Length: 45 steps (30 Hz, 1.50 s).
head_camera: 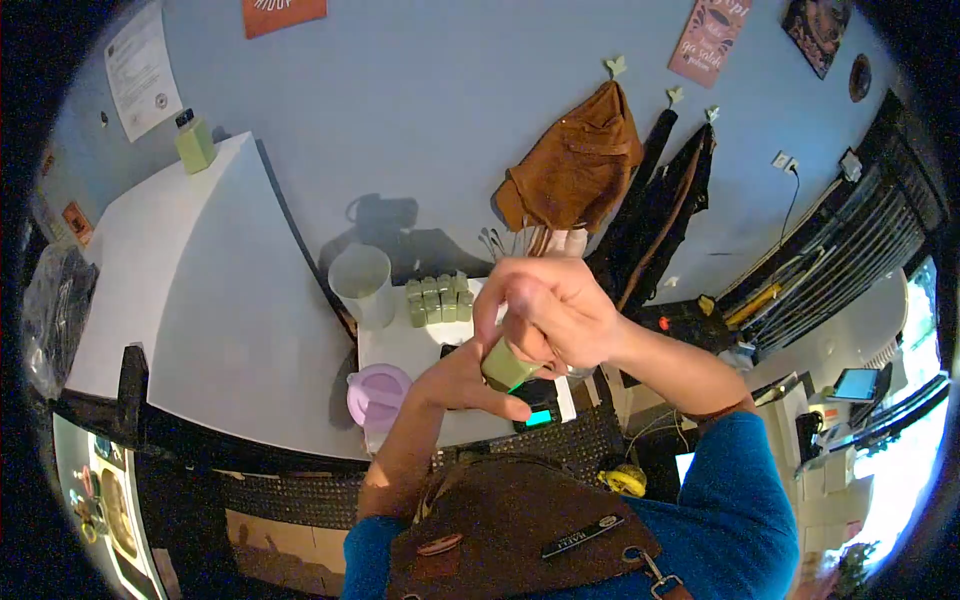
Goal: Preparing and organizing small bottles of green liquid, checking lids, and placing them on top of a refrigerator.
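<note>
Above the small white table [450, 427], a square bottle of pale green liquid [507, 366] is held between my hands. My left hand [469, 379] grips its body, thumb pointing right. My right hand [544, 315] is closed over the bottle's top, so the cap is hidden. Below the hands is a black digital scale [535, 417] with a lit display, partly covered. Several small bottles of green liquid [439, 301] stand grouped behind my hands. To their left is a translucent plastic pitcher [361, 283], and nearer me lies a lilac round lid or container [379, 394].
A large white surface [247, 322] rises at the left, with another green bottle [196, 144] on its far corner. A brown cap [574, 157] and dark aprons or straps [670, 202] hang on the wall. A bottle rack or grille [840, 247] stands at the right.
</note>
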### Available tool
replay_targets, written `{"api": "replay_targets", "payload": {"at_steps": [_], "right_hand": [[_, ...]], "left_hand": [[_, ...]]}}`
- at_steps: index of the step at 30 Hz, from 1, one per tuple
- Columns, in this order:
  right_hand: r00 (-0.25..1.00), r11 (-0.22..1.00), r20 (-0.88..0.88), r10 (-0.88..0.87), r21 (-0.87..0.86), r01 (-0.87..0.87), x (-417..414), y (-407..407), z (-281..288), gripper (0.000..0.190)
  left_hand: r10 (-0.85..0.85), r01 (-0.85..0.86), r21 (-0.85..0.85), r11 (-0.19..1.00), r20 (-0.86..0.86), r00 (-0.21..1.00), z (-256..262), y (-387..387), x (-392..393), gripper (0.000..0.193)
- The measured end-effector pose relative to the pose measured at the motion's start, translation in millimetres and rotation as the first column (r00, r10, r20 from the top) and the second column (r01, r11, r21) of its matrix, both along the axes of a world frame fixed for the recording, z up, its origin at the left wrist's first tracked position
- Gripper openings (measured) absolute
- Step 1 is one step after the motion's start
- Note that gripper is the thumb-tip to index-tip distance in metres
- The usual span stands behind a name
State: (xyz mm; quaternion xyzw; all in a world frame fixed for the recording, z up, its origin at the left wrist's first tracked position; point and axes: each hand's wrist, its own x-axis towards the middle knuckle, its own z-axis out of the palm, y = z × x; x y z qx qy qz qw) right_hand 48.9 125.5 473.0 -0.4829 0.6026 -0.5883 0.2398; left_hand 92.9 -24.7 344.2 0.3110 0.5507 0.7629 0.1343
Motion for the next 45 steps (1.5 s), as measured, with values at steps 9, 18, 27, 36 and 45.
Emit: {"api": "replay_targets", "payload": {"at_steps": [9, 18, 27, 36, 45], "right_hand": [[0.616, 0.967, -0.746, -0.252, -0.176, 0.182, -35, 6, -3, 0.05], [0.01, 0.986, -0.989, 0.145, 0.145, 0.088, -49, 11, 30, 0.046], [0.06, 0.992, -0.991, 0.118, 0.12, 0.041, -52, 1, 33, 0.023], [0.092, 0.92, -0.991, 0.094, 0.121, 0.373, -58, 7, 10, 0.036], [0.041, 0.78, -0.999, 0.019, 0.041, 0.624, -54, -38, 10, 0.04]], "left_hand": [[0.357, -0.356, -0.082, 0.931, -0.014, 0.934, 19, 14, 3, 0.029], [0.52, -0.562, -0.23, 0.794, -0.221, 0.825, 47, 4, 15, 0.046], [0.681, -0.771, -0.028, 0.636, -0.45, 0.578, 17, 12, -1, 0.061], [0.7, -0.843, -0.22, 0.492, -0.475, 0.533, 43, 13, -8, 0.067], [0.849, -0.958, -0.148, 0.244, -0.444, 0.285, 29, 5, -37, 0.053]]}}
